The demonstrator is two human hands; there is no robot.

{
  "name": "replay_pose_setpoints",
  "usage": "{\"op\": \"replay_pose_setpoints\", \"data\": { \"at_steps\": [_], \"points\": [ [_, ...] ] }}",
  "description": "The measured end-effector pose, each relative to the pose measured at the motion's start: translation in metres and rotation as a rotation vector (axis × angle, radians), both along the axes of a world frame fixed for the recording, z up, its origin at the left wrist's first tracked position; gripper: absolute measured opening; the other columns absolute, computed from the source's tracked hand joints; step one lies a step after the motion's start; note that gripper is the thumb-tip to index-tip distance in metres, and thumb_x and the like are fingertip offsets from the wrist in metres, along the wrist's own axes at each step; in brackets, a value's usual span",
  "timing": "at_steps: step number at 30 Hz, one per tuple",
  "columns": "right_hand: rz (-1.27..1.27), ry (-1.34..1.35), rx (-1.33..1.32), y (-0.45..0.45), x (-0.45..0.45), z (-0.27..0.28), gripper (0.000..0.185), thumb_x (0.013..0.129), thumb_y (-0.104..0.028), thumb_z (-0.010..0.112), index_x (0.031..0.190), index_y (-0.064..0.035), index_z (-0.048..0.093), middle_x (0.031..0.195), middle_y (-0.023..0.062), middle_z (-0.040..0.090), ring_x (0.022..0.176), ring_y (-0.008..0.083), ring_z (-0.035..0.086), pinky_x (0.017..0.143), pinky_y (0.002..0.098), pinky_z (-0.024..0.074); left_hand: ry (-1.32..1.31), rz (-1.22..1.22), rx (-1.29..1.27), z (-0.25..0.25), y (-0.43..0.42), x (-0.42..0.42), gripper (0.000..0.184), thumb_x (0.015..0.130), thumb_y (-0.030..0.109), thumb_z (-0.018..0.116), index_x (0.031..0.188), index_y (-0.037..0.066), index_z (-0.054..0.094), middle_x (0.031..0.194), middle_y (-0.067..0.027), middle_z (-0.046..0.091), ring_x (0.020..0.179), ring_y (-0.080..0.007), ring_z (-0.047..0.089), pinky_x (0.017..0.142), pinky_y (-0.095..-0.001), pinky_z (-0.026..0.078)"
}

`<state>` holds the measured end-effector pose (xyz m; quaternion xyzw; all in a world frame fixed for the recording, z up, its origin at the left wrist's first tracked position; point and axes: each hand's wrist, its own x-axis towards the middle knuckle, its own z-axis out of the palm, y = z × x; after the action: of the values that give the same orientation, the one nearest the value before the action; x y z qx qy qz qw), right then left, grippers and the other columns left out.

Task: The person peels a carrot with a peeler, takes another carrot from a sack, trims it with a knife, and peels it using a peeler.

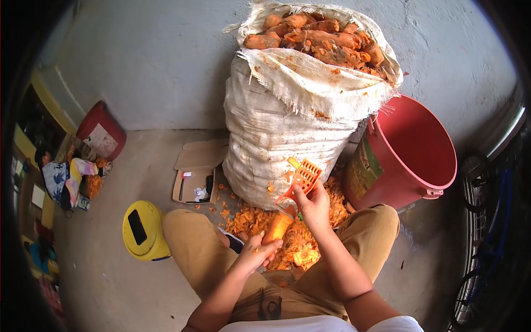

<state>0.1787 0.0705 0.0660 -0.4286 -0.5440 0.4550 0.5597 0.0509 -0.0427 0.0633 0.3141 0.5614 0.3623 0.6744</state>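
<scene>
My left hand (257, 252) is closed around the lower end of a carrot (278, 227), whose bright orange side looks peeled. It points up and away from me between my knees. My right hand (313, 207) grips an orange slotted peeler (306, 176) just above the carrot's far end. The peeler's lower end is blurred, so I cannot tell whether it touches the carrot. Below both hands, a heap of orange peelings (298, 243) covers the floor. Right behind the peeler stands a tall white woven sack (282, 133), filled to its rim with unpeeled carrots (321, 41).
To the right of the sack is a large red bucket (409, 149). An open cardboard box (193, 171) holds small items. A dark phone (137, 226) lies on a yellow container (149, 238) by my left knee. Another person (66, 177) sits far left near a red bin (102, 133).
</scene>
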Motion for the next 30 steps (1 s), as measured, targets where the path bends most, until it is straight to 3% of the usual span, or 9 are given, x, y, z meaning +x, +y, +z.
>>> {"op": "replay_pose_setpoints", "data": {
  "at_steps": [6, 10, 13, 18, 20, 22, 24, 27, 30],
  "points": [
    [0.068, -0.5, 0.293, -0.029, -0.012, -0.004, 0.022, 0.072, -0.017, 0.064, 0.079, 0.0001, 0.052, 0.062, 0.015, 0.056, 0.054, 0.0239, 0.058, 0.05, 0.0306, 0.046, 0.102, 0.031, 0.096, -0.006, 0.009, 0.003, 0.022, 0.079, 0.019, 0.058, 0.09, 0.002, 0.05, 0.064, -0.0001, 0.05, 0.046, -0.0062, 0.042, 0.043, -0.0211, 0.034],
    [-0.029, -0.252, 0.142, -0.01, -0.003, 0.008, 0.012, 0.076, -0.009, 0.06, 0.078, 0.0009, 0.053, 0.067, 0.0123, 0.061, 0.056, 0.0176, 0.059, 0.051, 0.0286, 0.0465, 0.317, 0.051, 0.316, -0.009, 0.006, 0.002, 0.016, 0.08, 0.019, 0.057, 0.076, 0.006, 0.049, 0.056, 0.0032, 0.042, 0.046, -0.0052, 0.037, 0.04, -0.0207, 0.03],
    [-0.037, -0.09, -0.004, 0.002, 0.002, 0.004, 0.014, 0.076, -0.006, 0.06, 0.083, 0.0036, 0.053, 0.068, 0.0094, 0.061, 0.058, 0.01, 0.056, 0.054, 0.0242, 0.0448, 0.556, -0.049, 0.381, 0.013, 0.01, 0.006, 0.027, 0.078, 0.018, 0.058, 0.091, -0.004, 0.051, 0.07, -0.0133, 0.057, 0.066, -0.0213, 0.055, 0.063, -0.0314, 0.042],
    [-0.005, 0.015, -0.069, 0.011, 0.014, -0.001, 0.013, 0.079, -0.003, 0.056, 0.09, 0.0027, 0.052, 0.078, 0.0048, 0.059, 0.067, 0.0067, 0.053, 0.059, 0.0204, 0.0445, 0.71, -0.152, 0.321, 0.025, 0.017, 0.011, 0.027, 0.078, 0.019, 0.057, 0.091, -0.003, 0.051, 0.075, -0.019, 0.056, 0.069, -0.0303, 0.056, 0.062, -0.0342, 0.042],
    [-0.083, 0.177, -0.087, 0.014, 0.014, 0.0, 0.012, 0.078, -0.008, 0.059, 0.081, 0.0018, 0.053, 0.075, 0.0063, 0.059, 0.064, 0.008, 0.053, 0.056, 0.0221, 0.0435, 0.752, -0.141, 0.361, 0.025, 0.016, 0.012, 0.026, 0.078, 0.019, 0.057, 0.089, -0.003, 0.051, 0.075, -0.0205, 0.056, 0.07, -0.0331, 0.055, 0.062, -0.0359, 0.042],
    [-0.463, -0.089, 0.066, 0.043, 0.051, -0.008, 0.013, 0.08, -0.011, 0.057, 0.081, 0.001, 0.053, 0.075, 0.0053, 0.057, 0.067, 0.0084, 0.054, 0.057, 0.0209, 0.0439, 0.723, -0.068, 0.483, 0.012, 0.008, 0.008, 0.025, 0.077, 0.019, 0.057, 0.086, -0.003, 0.05, 0.074, -0.022, 0.055, 0.07, -0.0352, 0.055, 0.062, -0.0375, 0.043],
    [-0.541, 0.378, 0.118, 0.069, 0.09, 0.003, 0.014, 0.081, -0.012, 0.057, 0.083, 0.0002, 0.052, 0.075, 0.005, 0.056, 0.068, 0.0089, 0.054, 0.058, 0.0204, 0.0453, 0.735, -0.008, 0.523, -0.007, -0.008, -0.002, 0.024, 0.076, 0.017, 0.058, 0.084, -0.004, 0.049, 0.071, -0.0229, 0.054, 0.07, -0.0367, 0.055, 0.061, -0.0383, 0.043],
    [-0.407, 0.103, -0.047, 0.047, 0.076, 0.015, 0.015, 0.081, -0.012, 0.056, 0.087, 0.0009, 0.05, 0.082, 0.0069, 0.056, 0.07, 0.0098, 0.055, 0.06, 0.0223, 0.0487, 0.837, 0.012, 0.47, -0.011, -0.018, -0.005, 0.024, 0.074, 0.017, 0.06, 0.081, -0.004, 0.049, 0.065, -0.0227, 0.053, 0.065, -0.0381, 0.055, 0.055, -0.0383, 0.043],
    [-0.192, 0.168, -0.024, 0.016, 0.022, 0.005, 0.012, 0.081, -0.009, 0.055, 0.086, -0.0003, 0.049, 0.083, 0.0076, 0.057, 0.07, 0.0104, 0.055, 0.062, 0.0239, 0.0509, 0.853, -0.005, 0.462, -0.005, -0.009, -0.001, 0.025, 0.073, 0.016, 0.06, 0.079, -0.005, 0.049, 0.063, -0.0224, 0.052, 0.062, -0.038, 0.055, 0.053, -0.039, 0.043]
  ]
}}
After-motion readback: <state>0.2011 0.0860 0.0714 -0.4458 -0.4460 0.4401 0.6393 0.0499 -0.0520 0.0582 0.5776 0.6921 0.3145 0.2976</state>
